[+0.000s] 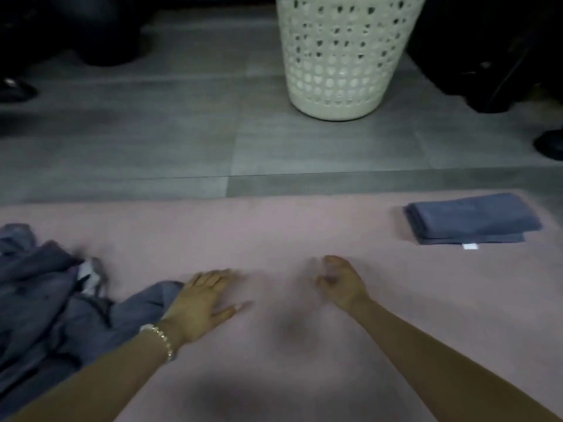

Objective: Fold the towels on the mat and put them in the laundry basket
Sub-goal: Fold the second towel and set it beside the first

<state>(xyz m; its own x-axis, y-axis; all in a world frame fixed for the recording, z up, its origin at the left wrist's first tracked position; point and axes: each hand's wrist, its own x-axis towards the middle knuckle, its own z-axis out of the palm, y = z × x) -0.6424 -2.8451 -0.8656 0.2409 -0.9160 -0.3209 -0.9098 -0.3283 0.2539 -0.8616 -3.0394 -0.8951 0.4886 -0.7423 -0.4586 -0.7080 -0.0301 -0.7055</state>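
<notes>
Towels, blue-grey, soft woven cloth: one loose crumpled heap (51,306) at the left end of the mat, its nearest fold reaching to the left hand; one folded flat stack (473,219) at the far right of the mat, with a small white tag (470,246) showing at its near edge. Judged light, limp and non-slip; the heap will sag and trail if lifted by the middle, so it is best taken by two corners of one edge. The folded stack is best lifted from beneath with both hands so the layers stay together.

Mat, dusty pink, smooth and matte (274,226): lies flat on the floor, bearing both lots of towels.

Left hand (201,303): fingers spread flat, palm down over the mat, touching or just beside the heap's edge, holding nothing. A beaded bracelet (160,341) sits on its wrist.

Right hand (339,283): fingers loosely curled, blurred, empty, over bare mat.

Laundry basket, cream plastic, perforated and tapered (338,56): upright on grey tiled floor (152,141) beyond the mat, well apart from the towels. Contents cannot be told.
</notes>
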